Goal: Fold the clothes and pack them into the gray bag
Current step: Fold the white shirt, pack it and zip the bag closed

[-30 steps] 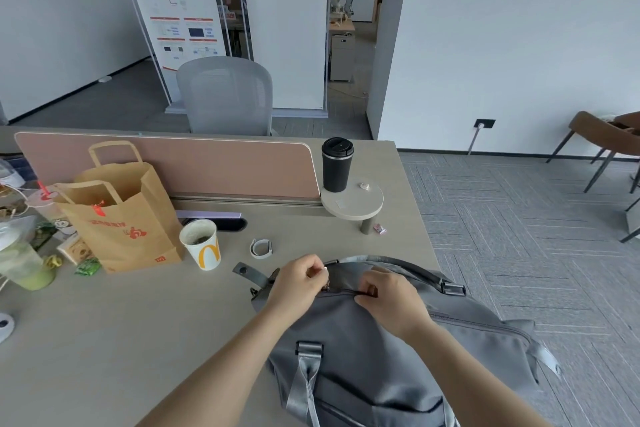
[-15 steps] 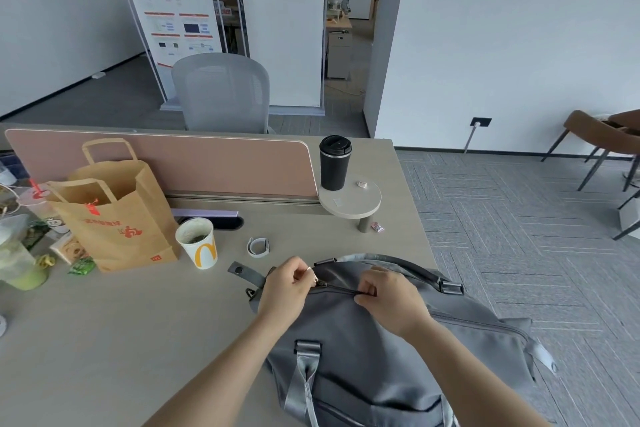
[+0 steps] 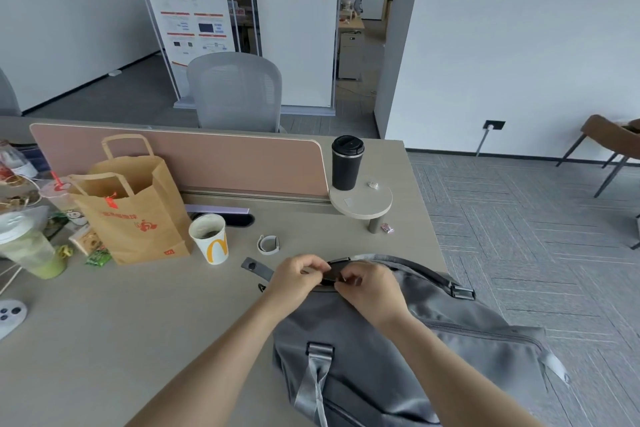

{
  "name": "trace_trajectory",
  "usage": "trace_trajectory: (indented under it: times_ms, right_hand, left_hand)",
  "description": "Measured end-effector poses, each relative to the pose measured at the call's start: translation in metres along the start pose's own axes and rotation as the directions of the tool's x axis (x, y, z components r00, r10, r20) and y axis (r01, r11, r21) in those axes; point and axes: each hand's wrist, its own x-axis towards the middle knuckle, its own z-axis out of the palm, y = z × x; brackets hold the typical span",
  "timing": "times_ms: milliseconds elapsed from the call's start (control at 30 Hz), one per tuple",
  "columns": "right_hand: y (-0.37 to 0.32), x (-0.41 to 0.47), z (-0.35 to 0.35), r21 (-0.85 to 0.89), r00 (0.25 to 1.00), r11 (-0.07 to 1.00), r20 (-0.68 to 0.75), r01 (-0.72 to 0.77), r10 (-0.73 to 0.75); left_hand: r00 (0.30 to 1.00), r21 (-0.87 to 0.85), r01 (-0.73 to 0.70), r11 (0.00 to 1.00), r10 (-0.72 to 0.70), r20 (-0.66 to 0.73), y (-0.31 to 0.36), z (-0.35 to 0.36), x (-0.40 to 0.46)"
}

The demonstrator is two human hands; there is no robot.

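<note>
Two hands pinch the gray bag's (image 3: pixel 398 350) top edge at its far end: left hand (image 3: pixel 294 276) and right hand (image 3: pixel 370 286), fingers curled on the fabric. Its long axis runs from near right to far left across the beige desk (image 3: pixel 121 322). Beyond stand a paper cup (image 3: pixel 210 238), a brown paper bag (image 3: pixel 138 211), a pink divider (image 3: pixel 207 163), then a gray office chair (image 3: pixel 237 90).

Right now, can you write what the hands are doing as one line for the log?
step: opening bag | left hand: pinching top edge of gray bag | right hand: pinching same edge | clothes: none visible
</note>
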Motion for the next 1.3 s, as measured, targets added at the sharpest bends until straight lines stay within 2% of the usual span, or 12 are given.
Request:
trace_trajectory:
  times_ms: [133, 200, 333, 400, 500, 633, 700, 900, 1000, 1100, 1200, 1300]
  right_hand:
    - [0.003, 0.001, -0.003, 0.119, 0.999, 0.992, 0.029, -0.033, 0.030]
    - [0.003, -0.002, -0.008, 0.118, 0.999, 0.993, 0.052, -0.019, 0.013]
    - [0.028, -0.012, -0.027, 0.115, 0.996, 0.990, 0.011, -0.084, 0.083]
    - [0.042, -0.018, -0.036, 0.149, 0.993, 0.981, 0.011, -0.121, 0.121]
    - [0.045, -0.019, -0.042, 0.204, 0.990, 0.969, 0.003, -0.142, 0.144]
    - [0.037, -0.014, -0.042, 0.269, 0.992, 0.954, 0.029, -0.129, 0.126]
    - [0.038, -0.013, -0.043, 0.298, 0.992, 0.946, 0.040, -0.129, 0.122]
    - [0.048, -0.018, -0.053, 0.385, 0.994, 0.917, 0.072, -0.108, 0.087]
    - [0.058, -0.021, -0.061, 0.272, 0.996, 0.959, 0.051, -0.081, 0.069]
    - [0.061, -0.025, -0.063, -0.007, 0.988, 0.996, 0.127, -0.084, 0.084]
    - [0.062, -0.025, -0.059, -0.107, 0.980, 0.992, 0.181, -0.062, 0.081]
    - [0.059, -0.023, -0.056, -0.213, 0.983, 0.977, 0.177, -0.004, 0.043]
  left_hand:
    - [0.990, 0.297, -0.071, 0.952, 0.032, 0.135, -0.010, -0.003, 0.001]
    - [0.994, 0.326, -0.083, 0.942, 0.055, 0.095, -0.009, -0.002, 0.004]
    - [0.998, 0.362, -0.053, 0.931, 0.064, -0.019, -0.013, -0.007, 0.011]
    - [0.998, 0.414, -0.049, 0.909, 0.056, -0.003, -0.011, -0.006, 0.010]
    - [0.980, 0.541, -0.192, 0.819, 0.188, 0.062, 0.001, 0.009, 0.005]
    - [0.930, 0.482, -0.364, 0.797, 0.336, 0.146, 0.019, 0.041, 0.002]
    - [0.927, 0.458, -0.372, 0.807, 0.350, 0.135, 0.021, 0.054, 0.004]
    - [0.953, 0.336, -0.301, 0.892, 0.270, 0.137, 0.024, 0.073, 0.011]
    - [0.974, 0.227, -0.222, 0.948, 0.205, 0.096, 0.019, 0.072, 0.011]
    - [0.982, 0.175, -0.180, 0.968, 0.166, 0.090, 0.019, 0.074, 0.010]
    - [0.990, 0.157, -0.129, 0.979, 0.118, 0.074, 0.022, 0.077, 0.010]
    - [0.996, 0.181, -0.051, 0.982, 0.064, -0.063, 0.024, 0.081, 0.005]
